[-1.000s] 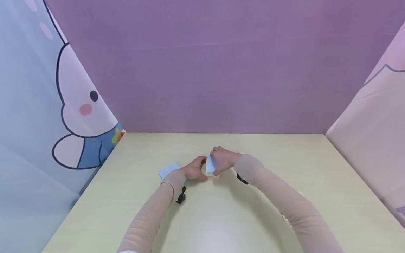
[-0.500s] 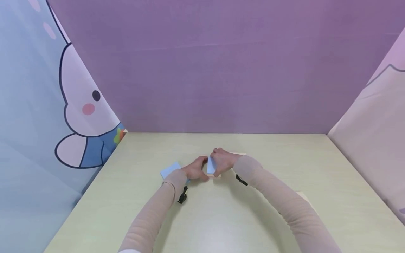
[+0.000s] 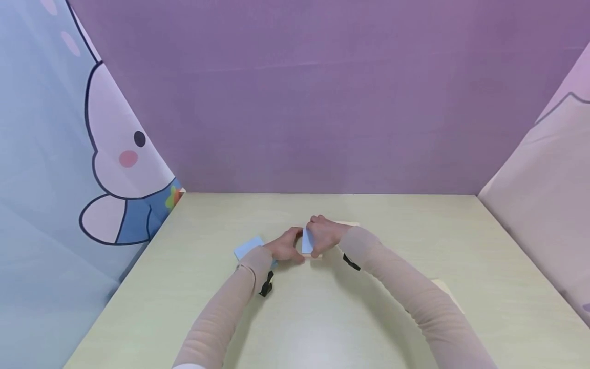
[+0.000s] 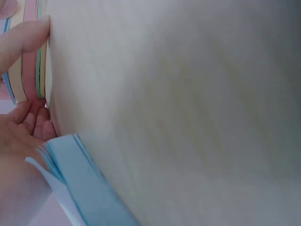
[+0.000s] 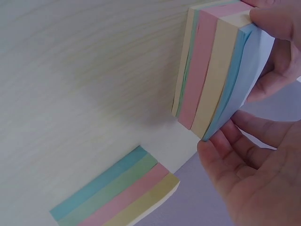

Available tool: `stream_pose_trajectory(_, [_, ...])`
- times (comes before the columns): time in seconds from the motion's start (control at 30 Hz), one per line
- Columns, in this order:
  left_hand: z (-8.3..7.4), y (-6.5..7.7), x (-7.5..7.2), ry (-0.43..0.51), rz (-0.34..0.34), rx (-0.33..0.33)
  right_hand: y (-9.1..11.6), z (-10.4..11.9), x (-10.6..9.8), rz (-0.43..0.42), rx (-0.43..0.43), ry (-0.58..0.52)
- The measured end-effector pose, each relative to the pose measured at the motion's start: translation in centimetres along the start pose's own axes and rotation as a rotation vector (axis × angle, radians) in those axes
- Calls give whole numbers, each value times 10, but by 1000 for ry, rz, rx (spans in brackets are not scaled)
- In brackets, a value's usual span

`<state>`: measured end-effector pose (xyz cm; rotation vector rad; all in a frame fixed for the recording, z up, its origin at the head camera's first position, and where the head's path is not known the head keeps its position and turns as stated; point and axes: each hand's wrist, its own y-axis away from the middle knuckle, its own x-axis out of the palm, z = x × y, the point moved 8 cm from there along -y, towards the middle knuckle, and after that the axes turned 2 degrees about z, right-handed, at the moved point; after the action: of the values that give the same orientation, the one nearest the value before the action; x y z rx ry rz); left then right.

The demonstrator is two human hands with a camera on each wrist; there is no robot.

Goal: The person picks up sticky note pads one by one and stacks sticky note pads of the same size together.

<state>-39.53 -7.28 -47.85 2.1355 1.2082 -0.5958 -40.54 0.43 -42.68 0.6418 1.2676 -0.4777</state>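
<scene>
A stack of sticky note pads [image 3: 308,242] sits mid-table, blue on top, with cream, pink, green and pale yellow layers [image 5: 202,70] below. My left hand [image 3: 283,247] holds its lower layers between thumb and fingers, the thumb [image 4: 23,42] lying across the near end. From the right, my right hand [image 3: 324,237] grips the upper layers at both ends. Its thumb presses the near end and its fingertips [image 5: 209,150] touch the far corner. The top blue sheets bow slightly in the right wrist view. My right hand hides part of the top.
Partly under my left wrist lies a blue sticky note pad [image 3: 249,247], its sheets fanned at one corner [image 4: 80,174]. Behind my right hand is another stack, striped blue, green, pink and yellow [image 5: 122,188]. A cream-coloured item [image 3: 446,290] shows beside my right forearm.
Both hands keep almost the same hold on the stack. The head view has shifted slightly, and more of the pads behind my right hand and of the cream item shows.
</scene>
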Motion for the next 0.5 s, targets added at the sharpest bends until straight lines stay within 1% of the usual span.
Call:
stream_pose_trajectory(0.2, [0, 0, 0, 11, -1, -3, 0, -1, 0, 8, 10, 5])
stream_pose_trajectory(0.5, [0, 1, -1, -6, -1, -4, 1, -1, 0, 35, 23, -4])
